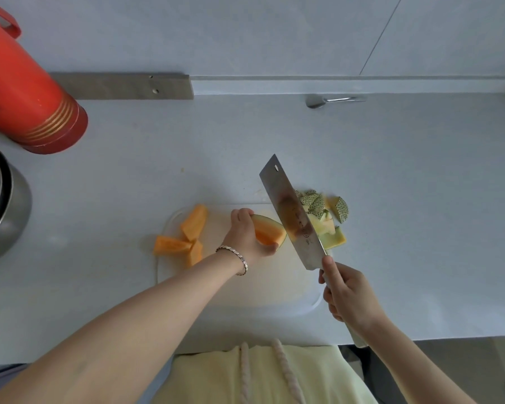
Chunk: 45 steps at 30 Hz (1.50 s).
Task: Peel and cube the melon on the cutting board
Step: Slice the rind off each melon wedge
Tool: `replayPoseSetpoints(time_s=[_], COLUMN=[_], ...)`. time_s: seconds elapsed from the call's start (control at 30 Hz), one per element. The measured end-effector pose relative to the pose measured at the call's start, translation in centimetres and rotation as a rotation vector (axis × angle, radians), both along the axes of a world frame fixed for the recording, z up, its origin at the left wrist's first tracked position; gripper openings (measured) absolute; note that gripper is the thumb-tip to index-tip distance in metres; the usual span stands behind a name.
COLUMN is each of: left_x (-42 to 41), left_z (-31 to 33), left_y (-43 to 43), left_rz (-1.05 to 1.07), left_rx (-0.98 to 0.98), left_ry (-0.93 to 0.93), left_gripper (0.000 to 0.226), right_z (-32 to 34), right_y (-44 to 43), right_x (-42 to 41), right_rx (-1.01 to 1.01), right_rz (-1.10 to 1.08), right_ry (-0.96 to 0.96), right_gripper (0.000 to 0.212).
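**Peeling well along, cubing not begun**

Head view: my left hand (245, 234) holds a melon wedge (267, 231) over the middle of the cutting board (274, 290), fingers (241, 214) curled over its far side and thumb under the near one. A pale green strip shows along its edge, so I judge this wedge only partly peeled. My right hand (347, 293) is wrapped round the handle of the knife (292, 211), whose broad blade slants just beside the wedge's right tip; I cannot tell if it touches.

Done: several peeled pieces (194, 221), all orange flesh, lie at the board's left end, and a heap of rind scraps (324, 208) sits by the board's far right corner, behind the blade.

Left: finishing this wedge, then cubing everything; the peeled pieces are long chunks, not cubes.

Further off on the worktop (391, 170) lie a spoon (333, 100), a red flask (32, 94) and a metal kettle (9, 208).
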<state>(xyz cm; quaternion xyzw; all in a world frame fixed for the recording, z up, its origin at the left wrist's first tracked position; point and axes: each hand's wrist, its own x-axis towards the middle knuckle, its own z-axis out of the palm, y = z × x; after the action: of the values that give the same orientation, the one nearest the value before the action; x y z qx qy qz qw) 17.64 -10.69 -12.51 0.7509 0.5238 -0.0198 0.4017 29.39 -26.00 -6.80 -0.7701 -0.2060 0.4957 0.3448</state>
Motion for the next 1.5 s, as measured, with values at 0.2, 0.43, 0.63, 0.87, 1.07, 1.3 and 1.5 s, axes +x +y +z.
replayPoseSetpoints(time_s=[0.2,0.43,0.63,0.87,1.07,1.3,1.5], left_x=[0.1,0.2,0.3,0.1,0.4,0.0,-0.6], left_z=[-0.1,-0.2,-0.5,-0.8,-1.2,-1.3,-1.5], left_y=[0.1,0.1,0.3,0.4,0.7,0.8,0.5], left_rz=[-0.007,-0.033,-0.021,-0.062,-0.072,-0.124,-0.114], left_rx=[-0.004,0.011,-0.008,0.010,0.001,0.019,0.027], left_ry=[-0.001,0.001,0.004,-0.022,-0.009,-0.010,-0.041], left_gripper=[0.082,0.080,0.082,0.085,0.086,0.087,0.086], right_z=[-0.3,-0.8,-0.4,-1.0,-0.1,-0.8,-3.0], right_y=[0.1,0.7,-0.2,1.8,0.3,2.1,2.8], right_x=[0.0,0.4,0.7,-0.3,-0.2,-1.3,-3.2], right_rx=[-0.031,-0.067,-0.096,-0.111,-0.186,-0.210,-0.177], right_rz=[0.019,0.054,0.041,0.010,-0.015,-0.065,-0.092], right_ry=[-0.009,-0.012,0.051,0.090,0.155,0.219,0.146], right_gripper=[0.050,0.050,0.047,0.048,0.052,0.052,0.052])
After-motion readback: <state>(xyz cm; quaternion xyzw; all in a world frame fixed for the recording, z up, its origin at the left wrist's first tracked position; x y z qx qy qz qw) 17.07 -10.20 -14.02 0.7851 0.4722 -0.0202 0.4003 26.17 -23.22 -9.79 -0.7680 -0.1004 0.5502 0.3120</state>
